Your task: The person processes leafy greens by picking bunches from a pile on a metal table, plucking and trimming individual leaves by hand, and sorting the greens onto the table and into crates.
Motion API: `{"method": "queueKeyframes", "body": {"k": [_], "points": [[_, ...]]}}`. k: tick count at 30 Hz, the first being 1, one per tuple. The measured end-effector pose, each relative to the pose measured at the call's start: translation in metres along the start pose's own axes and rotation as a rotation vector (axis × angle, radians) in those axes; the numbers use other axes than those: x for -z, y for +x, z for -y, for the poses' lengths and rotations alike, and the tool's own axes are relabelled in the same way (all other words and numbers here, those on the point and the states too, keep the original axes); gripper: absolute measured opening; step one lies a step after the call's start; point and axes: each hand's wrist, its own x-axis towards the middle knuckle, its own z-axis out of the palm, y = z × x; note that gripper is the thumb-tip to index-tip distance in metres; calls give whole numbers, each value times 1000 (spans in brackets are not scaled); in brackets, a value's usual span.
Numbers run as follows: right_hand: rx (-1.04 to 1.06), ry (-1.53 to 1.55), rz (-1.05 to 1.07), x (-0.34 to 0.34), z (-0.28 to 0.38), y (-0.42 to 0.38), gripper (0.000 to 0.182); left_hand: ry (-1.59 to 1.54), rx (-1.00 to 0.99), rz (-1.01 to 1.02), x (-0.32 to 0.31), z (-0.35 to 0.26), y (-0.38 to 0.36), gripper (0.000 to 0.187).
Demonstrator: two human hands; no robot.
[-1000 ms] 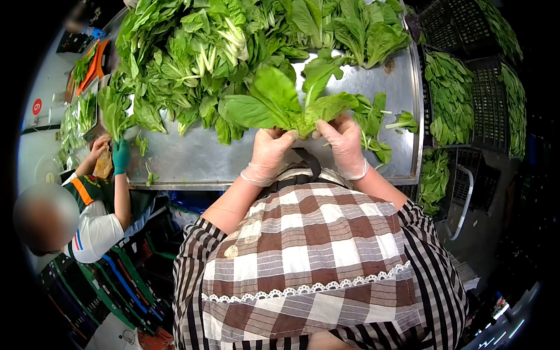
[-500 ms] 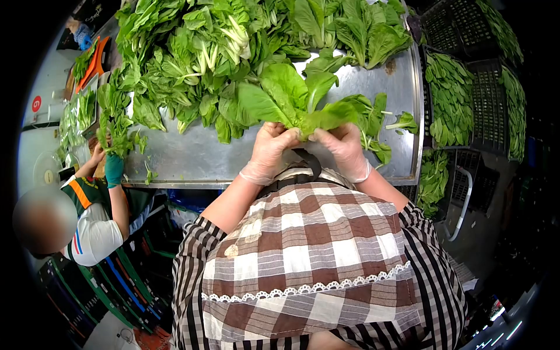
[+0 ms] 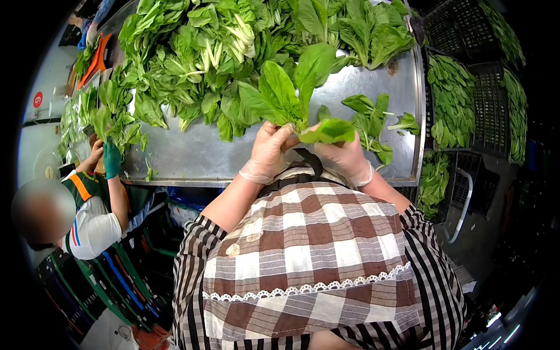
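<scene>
Gloved in clear film, my left hand [image 3: 269, 150] pinches the base of a head of leafy greens [image 3: 286, 99] just above the metal table's front edge. Its leaves fan upward and away from me. One outer leaf [image 3: 329, 131] bends down to the right, and my right hand [image 3: 344, 156], also gloved, closes on it near the stem end; the leaf hides some of those fingers. Right behind this hand lie loose leaves [image 3: 367, 119] and a cut piece with a pale stem [image 3: 405, 123].
A big pile of greens [image 3: 192, 70] covers the table's [image 3: 192, 153] far and left parts. Larger heads [image 3: 373, 35] lie at the back right. Black crates [image 3: 487, 108] of greens stand on the right. At left, a co-worker [image 3: 93, 216] in a green glove [image 3: 111, 158] handles greens.
The outer leaf has been bent down to the right, away from the other leaves. My right hand has moved slightly down. The co-worker's gloved hand has shifted left.
</scene>
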Motion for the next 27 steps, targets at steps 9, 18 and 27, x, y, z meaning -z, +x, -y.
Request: {"method": "queueKeyframes", "body": {"k": [9,18,27], "points": [[-150,116,-68,40,-4,-21,30,-84,57,67,-1,-3,-2,23],[-207,23,-38,62,18,-22,42,-83,95,110,-7,0,-4,23],[-274,-35,51,88,10,-13,46,-63,61,84,-4,4,-3,22]]}}
